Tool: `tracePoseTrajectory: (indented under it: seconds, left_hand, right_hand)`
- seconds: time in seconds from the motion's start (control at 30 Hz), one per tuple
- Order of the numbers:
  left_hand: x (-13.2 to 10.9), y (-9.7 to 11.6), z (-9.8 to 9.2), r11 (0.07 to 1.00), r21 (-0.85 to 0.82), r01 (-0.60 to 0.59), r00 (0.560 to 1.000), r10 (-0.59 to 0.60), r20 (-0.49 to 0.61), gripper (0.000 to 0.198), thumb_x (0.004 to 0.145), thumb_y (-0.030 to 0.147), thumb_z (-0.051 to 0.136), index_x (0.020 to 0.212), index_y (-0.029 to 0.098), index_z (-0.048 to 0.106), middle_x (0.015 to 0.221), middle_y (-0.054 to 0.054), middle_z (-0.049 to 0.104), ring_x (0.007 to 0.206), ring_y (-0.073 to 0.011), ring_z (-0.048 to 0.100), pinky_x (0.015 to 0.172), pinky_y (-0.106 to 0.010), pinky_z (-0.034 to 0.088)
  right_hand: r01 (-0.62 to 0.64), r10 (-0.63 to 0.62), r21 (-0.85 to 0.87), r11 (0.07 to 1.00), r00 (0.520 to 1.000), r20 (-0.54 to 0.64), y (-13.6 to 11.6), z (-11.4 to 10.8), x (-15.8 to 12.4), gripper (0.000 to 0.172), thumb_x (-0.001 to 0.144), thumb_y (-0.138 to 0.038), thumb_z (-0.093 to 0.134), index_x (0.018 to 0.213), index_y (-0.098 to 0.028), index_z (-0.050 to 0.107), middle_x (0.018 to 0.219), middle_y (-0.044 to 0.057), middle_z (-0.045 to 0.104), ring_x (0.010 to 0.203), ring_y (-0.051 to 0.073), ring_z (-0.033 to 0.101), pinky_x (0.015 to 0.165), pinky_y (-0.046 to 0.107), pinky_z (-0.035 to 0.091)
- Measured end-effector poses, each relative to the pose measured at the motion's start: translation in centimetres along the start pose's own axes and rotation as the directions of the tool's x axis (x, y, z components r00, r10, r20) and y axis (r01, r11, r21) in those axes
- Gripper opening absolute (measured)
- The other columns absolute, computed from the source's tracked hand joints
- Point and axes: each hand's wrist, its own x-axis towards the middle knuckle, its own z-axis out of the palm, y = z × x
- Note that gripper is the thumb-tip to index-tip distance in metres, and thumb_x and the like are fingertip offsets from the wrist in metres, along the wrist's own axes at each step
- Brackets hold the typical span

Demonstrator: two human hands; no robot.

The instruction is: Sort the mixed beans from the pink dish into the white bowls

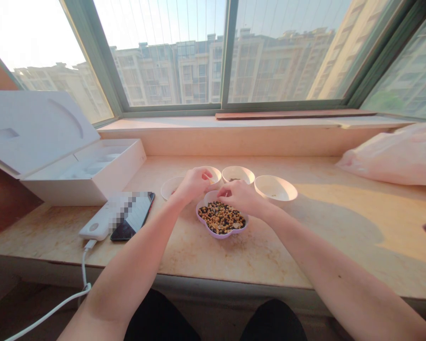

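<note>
Window: we face a green-framed window [170,57], with apartment blocks [184,71] beyond the glass.
Sill: a broad, stained stone window sill [280,251] carries everything here.
Off to our left: an open white box [81,182], a white power bank [95,222] and a phone [133,215] (partly blurred out).
Off to our right: a pale pink plastic bag [390,156].
Dish: a lilac flower-shaped dish [216,235] sits mid-sill between our forearms.
Bowls: three small white bowls [237,174] stand just behind it.
Beans: mixed dark and tan beans [220,218] fill the dish; light, hard and slippery, they want a fingertip pinch.
Left hand: our left hand [195,185] curves over the rear bowls; we cannot tell whether its fingers grip anything.
Right hand: our right hand [241,198] hangs over the dish's far edge, fingers [222,192] curled and pinched together, contents hidden.
</note>
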Motion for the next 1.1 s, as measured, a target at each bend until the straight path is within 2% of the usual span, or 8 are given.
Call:
tracePoseTrajectory:
  seconds: [0.07,0.23,0.37,0.5,0.8,0.97,1.03,1.1]
  left_hand:
    - [0.3,-0.3,0.1,0.982,0.181,-0.047,0.995,0.062,-0.081,0.021,0.084,0.01,0.058,0.094,0.015,0.076,0.098,-0.009,0.077,0.091,-0.0204,0.069,0.086,-0.03,0.052]
    - [0.6,-0.8,0.2,0.904,0.421,-0.069,0.988,0.121,-0.098,0.027,0.089,0.013,0.052,0.096,0.019,0.077,0.1,-0.009,0.078,0.094,-0.0245,0.07,0.088,-0.033,0.05]
    - [0.8,-1.1,0.1,0.863,0.498,-0.08,0.988,0.136,-0.077,0.024,0.088,0.013,0.053,0.093,0.018,0.076,0.1,-0.011,0.078,0.09,-0.0256,0.069,0.086,-0.034,0.049]
    - [0.9,-1.3,0.0,0.872,0.481,-0.091,0.989,0.134,-0.055,0.021,0.089,0.017,0.054,0.088,0.017,0.075,0.094,-0.011,0.077,0.084,-0.0242,0.066,0.084,-0.034,0.047]
    - [0.8,-1.2,-0.5,0.881,0.464,-0.097,0.993,0.116,-0.012,0.026,0.09,0.019,0.051,0.069,0.017,0.066,0.075,-0.011,0.071,0.079,-0.0235,0.062,0.079,-0.034,0.044]
    - [0.0,0.3,-1.2,0.901,0.391,-0.189,0.978,0.209,-0.009,0.026,0.093,0.016,0.047,0.087,0.016,0.072,0.098,-0.012,0.074,0.093,-0.0229,0.064,0.086,-0.033,0.046]
    - [-0.5,1.1,-1.4,0.905,0.345,-0.248,0.968,0.246,0.05,0.026,0.092,0.013,0.048,0.09,0.017,0.073,0.101,-0.011,0.074,0.094,-0.0218,0.064,0.088,-0.032,0.046]
    - [-1.1,1.7,-1.1,0.893,0.324,-0.314,0.947,0.27,0.175,0.021,0.088,0.012,0.052,0.082,0.017,0.072,0.09,-0.008,0.073,0.089,-0.0209,0.063,0.088,-0.031,0.046]
  right_hand:
    - [0.066,-0.059,-0.061,0.996,0.992,0.115,0.1,0.4,0.1,0.021,0.087,-0.014,0.062,0.082,-0.022,0.08,0.085,0.004,0.079,0.08,0.02,0.071,0.075,0.03,0.051]
    - [0.153,-0.099,-0.194,0.969,0.96,0.26,0.7,1.3,0.5,0.026,0.089,-0.014,0.056,0.084,-0.022,0.081,0.094,0.006,0.08,0.086,0.022,0.072,0.078,0.032,0.05]
    - [0.13,-0.065,-0.211,0.969,0.954,0.291,0.7,1.4,0.6,0.024,0.092,-0.018,0.055,0.089,-0.021,0.079,0.095,0.006,0.08,0.088,0.022,0.072,0.077,0.031,0.049]
    - [0.108,-0.034,-0.235,0.966,0.954,0.298,0.3,1.3,0.4,0.019,0.093,-0.022,0.056,0.087,-0.02,0.074,0.09,0.006,0.078,0.084,0.022,0.07,0.069,0.032,0.047]
    - [0.143,-0.107,-0.19,0.971,0.976,0.19,-0.1,1.5,-0.1,0.021,0.097,-0.017,0.053,0.082,-0.023,0.067,0.093,0.009,0.076,0.081,0.025,0.069,0.069,0.035,0.048]
    - [0.097,-0.086,-0.116,0.989,0.992,0.094,0.9,-0.5,0.5,0.02,0.103,-0.023,0.047,0.091,-0.021,0.063,0.098,0.008,0.072,0.09,0.021,0.066,0.078,0.032,0.048]
    - [0.03,-0.026,-0.106,0.994,0.999,0.038,1.8,-1.6,0.8,0.025,0.104,-0.027,0.043,0.09,-0.021,0.062,0.095,0.007,0.071,0.087,0.02,0.065,0.077,0.031,0.047]
    - [-0.042,0.034,-0.15,0.988,0.998,-0.055,2.8,-2.5,1.1,0.028,0.104,-0.03,0.043,0.085,-0.021,0.061,0.096,0.008,0.071,0.088,0.022,0.064,0.077,0.032,0.046]
